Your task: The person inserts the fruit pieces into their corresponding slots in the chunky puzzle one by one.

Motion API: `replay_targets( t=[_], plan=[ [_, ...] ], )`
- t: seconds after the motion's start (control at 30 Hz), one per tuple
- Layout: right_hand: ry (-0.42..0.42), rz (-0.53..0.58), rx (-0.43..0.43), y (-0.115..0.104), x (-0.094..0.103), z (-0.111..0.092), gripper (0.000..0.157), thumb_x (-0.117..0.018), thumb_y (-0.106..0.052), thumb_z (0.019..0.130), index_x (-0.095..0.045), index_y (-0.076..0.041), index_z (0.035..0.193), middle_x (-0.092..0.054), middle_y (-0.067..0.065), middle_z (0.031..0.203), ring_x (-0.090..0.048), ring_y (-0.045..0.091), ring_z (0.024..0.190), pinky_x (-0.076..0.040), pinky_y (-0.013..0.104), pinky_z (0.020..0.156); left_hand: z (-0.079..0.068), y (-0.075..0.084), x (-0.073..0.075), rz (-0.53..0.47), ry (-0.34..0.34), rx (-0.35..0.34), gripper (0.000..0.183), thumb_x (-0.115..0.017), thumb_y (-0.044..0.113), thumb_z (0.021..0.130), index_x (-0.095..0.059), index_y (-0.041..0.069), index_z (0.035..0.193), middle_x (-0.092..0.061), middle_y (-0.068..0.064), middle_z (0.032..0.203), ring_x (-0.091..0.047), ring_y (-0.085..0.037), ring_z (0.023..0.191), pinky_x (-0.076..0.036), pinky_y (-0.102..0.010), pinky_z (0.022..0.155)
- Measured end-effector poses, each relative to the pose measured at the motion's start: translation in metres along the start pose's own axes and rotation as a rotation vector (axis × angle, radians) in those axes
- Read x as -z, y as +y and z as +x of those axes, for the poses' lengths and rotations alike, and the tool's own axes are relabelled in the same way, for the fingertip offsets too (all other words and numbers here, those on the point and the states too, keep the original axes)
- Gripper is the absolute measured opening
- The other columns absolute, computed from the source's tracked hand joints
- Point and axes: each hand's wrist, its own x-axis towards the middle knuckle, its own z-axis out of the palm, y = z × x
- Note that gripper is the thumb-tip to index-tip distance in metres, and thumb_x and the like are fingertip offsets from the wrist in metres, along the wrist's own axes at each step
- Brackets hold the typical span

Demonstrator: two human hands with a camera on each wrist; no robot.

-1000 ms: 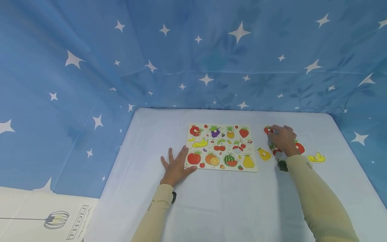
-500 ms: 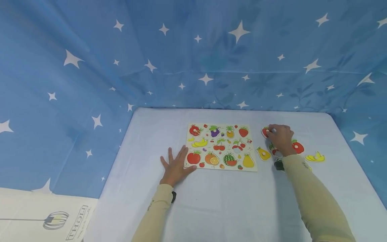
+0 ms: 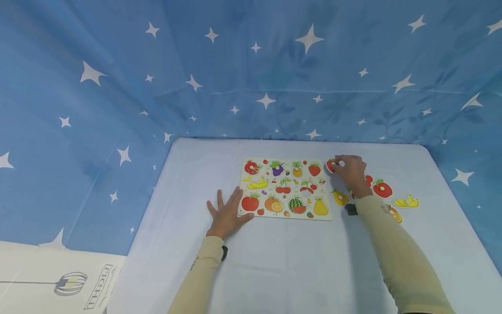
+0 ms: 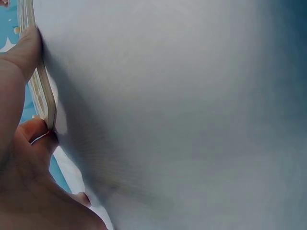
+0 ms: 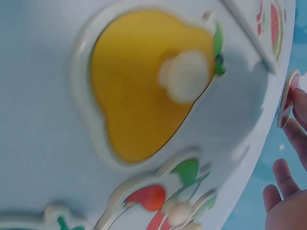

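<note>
My left hand (image 3: 227,216) lies with spread fingers at the near left corner of a fruit puzzle board (image 3: 325,194). In the left wrist view, its thumb and a finger touch the board's edge (image 4: 45,96). Just right of the board, my right hand (image 3: 351,172) pinches a red strawberry puzzle piece (image 3: 330,165). The right wrist view shows this strawberry piece (image 5: 290,98) tilted on edge between the thumb and fingers. Below that hand lies a yellow pear piece (image 3: 340,197) with a white knob. Pomegranate, grapes and pineapple on the board's far row carry knobs.
Right of the pear, partly under the right arm, lie cherry pieces (image 5: 153,196), a round red fruit piece (image 3: 382,189), a banana piece (image 3: 406,202) and an orange piece (image 3: 395,213). A blue star-patterned curtain (image 3: 235,69) hangs behind the white table (image 3: 274,270).
My right hand has moved left toward the board, carrying the strawberry piece away from the other loose pieces. The left hand stays at the board's corner.
</note>
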Motion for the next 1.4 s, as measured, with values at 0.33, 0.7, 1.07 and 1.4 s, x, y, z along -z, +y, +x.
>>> replay_targets(
  t=[0.33, 0.7, 1.07, 1.4],
  plan=[
    [-0.009, 0.06, 0.085, -0.02, -0.018, 0.003, 0.018, -0.068, -0.013, 0.105, -0.076, 0.003, 0.109, -0.061, 0.028, 0.145, -0.038, 0.054, 0.141, -0.024, 0.072, 0.111, 0.001, 0.0, 0.0, 0.001, -0.003, 0.002, 0.094, -0.079, 0.047, 0.096, -0.031, 0.017, 0.171, -0.02, 0.0, 0.178, 0.006, -0.052, 0.16, 0.01, -0.079, 0.117],
    [-0.045, -0.035, 0.184, -0.03, -0.035, -0.002, 0.017, -0.07, -0.008, 0.103, -0.075, 0.005, 0.113, -0.07, 0.032, 0.127, -0.043, 0.058, 0.136, -0.028, 0.076, 0.109, 0.001, -0.001, -0.002, -0.009, -0.001, 0.001, 0.094, -0.08, 0.046, 0.096, -0.031, 0.017, 0.171, -0.021, 0.0, 0.178, 0.006, -0.052, 0.16, 0.01, -0.08, 0.117],
    [-0.051, -0.07, 0.164, -0.031, -0.038, -0.002, 0.02, -0.069, -0.008, 0.104, -0.073, 0.006, 0.117, -0.069, 0.031, 0.131, -0.044, 0.058, 0.136, -0.029, 0.074, 0.108, 0.002, -0.002, -0.003, -0.01, 0.0, -0.001, 0.094, -0.079, 0.047, 0.096, -0.031, 0.018, 0.171, -0.02, 0.001, 0.178, 0.006, -0.051, 0.16, 0.01, -0.079, 0.117],
    [-0.031, -0.067, 0.181, -0.03, -0.042, -0.004, 0.024, -0.068, -0.01, 0.105, -0.072, 0.005, 0.123, -0.067, 0.03, 0.134, -0.041, 0.059, 0.139, -0.027, 0.077, 0.109, 0.004, -0.004, -0.004, -0.007, 0.005, 0.003, 0.094, -0.08, 0.048, 0.095, -0.031, 0.019, 0.171, -0.02, 0.002, 0.178, 0.006, -0.05, 0.161, 0.009, -0.079, 0.118]
  ],
)
